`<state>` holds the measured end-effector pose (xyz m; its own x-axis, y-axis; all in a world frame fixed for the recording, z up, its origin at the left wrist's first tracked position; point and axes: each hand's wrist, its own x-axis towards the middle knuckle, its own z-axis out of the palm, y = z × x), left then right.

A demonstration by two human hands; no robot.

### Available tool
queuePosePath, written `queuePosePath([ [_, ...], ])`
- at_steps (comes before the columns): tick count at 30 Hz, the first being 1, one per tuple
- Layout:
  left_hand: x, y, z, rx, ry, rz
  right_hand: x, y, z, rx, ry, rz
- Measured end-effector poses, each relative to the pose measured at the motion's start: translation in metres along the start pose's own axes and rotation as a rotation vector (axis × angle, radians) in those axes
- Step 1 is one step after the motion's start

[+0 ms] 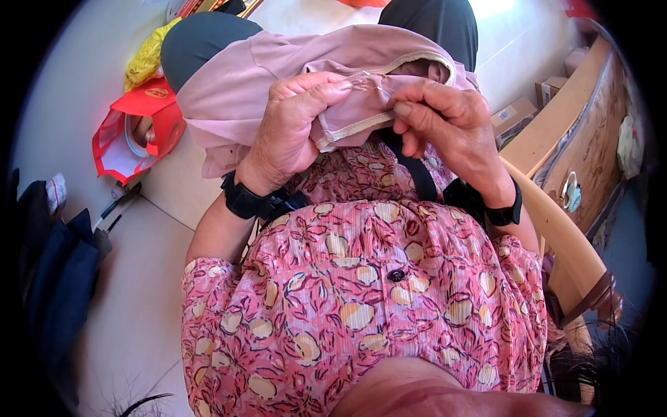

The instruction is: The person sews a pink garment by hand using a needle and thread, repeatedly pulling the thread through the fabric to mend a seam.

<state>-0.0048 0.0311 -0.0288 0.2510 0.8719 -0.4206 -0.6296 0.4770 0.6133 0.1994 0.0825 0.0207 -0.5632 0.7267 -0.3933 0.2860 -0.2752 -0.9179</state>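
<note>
A pale pink garment (229,83) lies across my lap, with cream stitching along its edges. My left hand (292,122) pinches a gathered bit of its fabric between thumb and forefinger. Close by on the right, my right hand (451,120) has its thumb and forefinger pressed together on a fine pale thread (384,91) that runs to the cloth. Whether a needle is between those fingertips is too small to tell. Below the hands, a stitched corner (328,139) of the garment hangs towards my patterned shirt. Both wrists wear black bands.
On the tiled floor to the left stand a red bag (169,107) with things inside and a yellow plastic bag (148,60). Dark blue cloth (65,281) hangs at far left. A curved wooden armrest (565,224) and cardboard boxes (513,112) are at right.
</note>
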Motion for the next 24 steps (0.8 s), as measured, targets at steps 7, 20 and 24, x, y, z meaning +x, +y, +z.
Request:
queuePosePath([
  [7,-0.001,0.001,0.001,-0.015,-0.004,0.008,-0.001,0.002,0.003,-0.251,0.074,-0.185],
  [20,-0.003,0.001,0.004,0.071,0.025,0.0,-0.001,0.004,0.011,-0.435,0.086,-0.371],
  [24,-0.003,0.001,0.005,0.07,0.017,0.008,0.001,0.006,0.012,-0.432,0.103,-0.39],
])
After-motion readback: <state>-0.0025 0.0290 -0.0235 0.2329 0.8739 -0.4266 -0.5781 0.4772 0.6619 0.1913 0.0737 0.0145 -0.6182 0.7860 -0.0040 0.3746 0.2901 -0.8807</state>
